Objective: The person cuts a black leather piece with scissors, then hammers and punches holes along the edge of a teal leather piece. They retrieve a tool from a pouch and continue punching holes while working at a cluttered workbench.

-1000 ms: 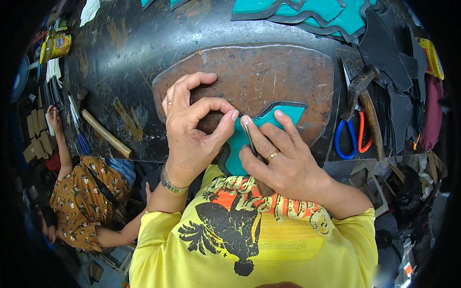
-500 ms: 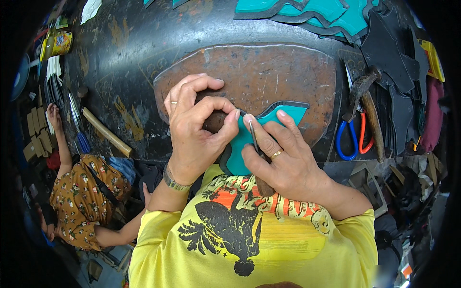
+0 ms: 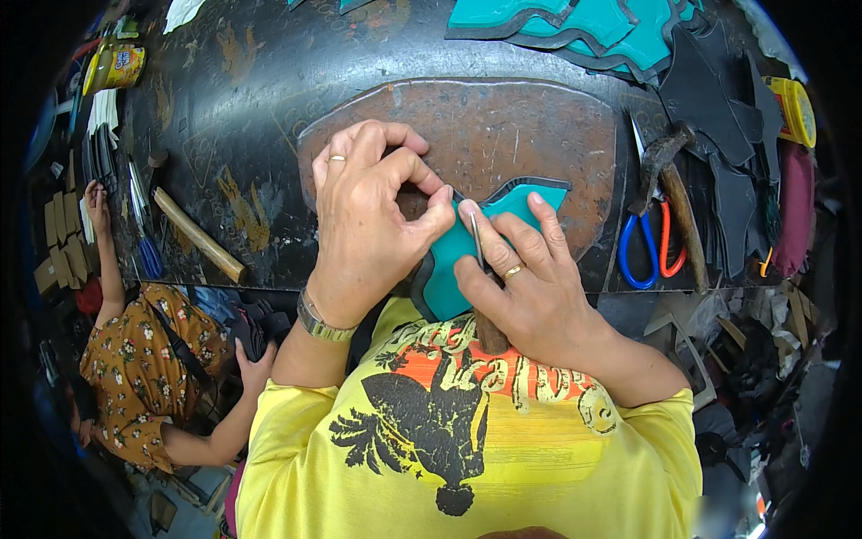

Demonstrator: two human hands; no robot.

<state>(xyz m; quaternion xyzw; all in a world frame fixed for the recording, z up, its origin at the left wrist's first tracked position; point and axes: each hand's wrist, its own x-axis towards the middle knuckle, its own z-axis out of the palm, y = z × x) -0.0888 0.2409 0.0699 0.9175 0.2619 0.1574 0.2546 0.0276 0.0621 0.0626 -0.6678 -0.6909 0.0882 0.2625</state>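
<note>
A teal cut piece with a dark border (image 3: 449,278) lies partly over the brown board and hangs toward my shirt. At the middle of its dark border, my left hand (image 3: 368,220) pinches the edge between thumb and forefinger, the other fingers curled and raised. My right hand (image 3: 530,278) rests on the teal surface, its forefinger tip right beside the left thumb. Tucked in the right hand is an awl-like tool with a wooden handle (image 3: 490,334); its thin metal shaft runs up along the forefinger. The fingers hide part of the piece.
Scissors (image 3: 639,256) and a hammer (image 3: 688,220) lie at the right, beside black cut pieces (image 3: 709,99). More teal pieces (image 3: 539,18) are stacked at the far edge. A wooden stick (image 3: 199,235) lies left. A co-worker in a flowered top (image 3: 148,377) sits at the left.
Both hands keep nearly the same place on the teal border. The view has shifted slightly. At the left, the co-worker's lower hand now shows by dark material.
</note>
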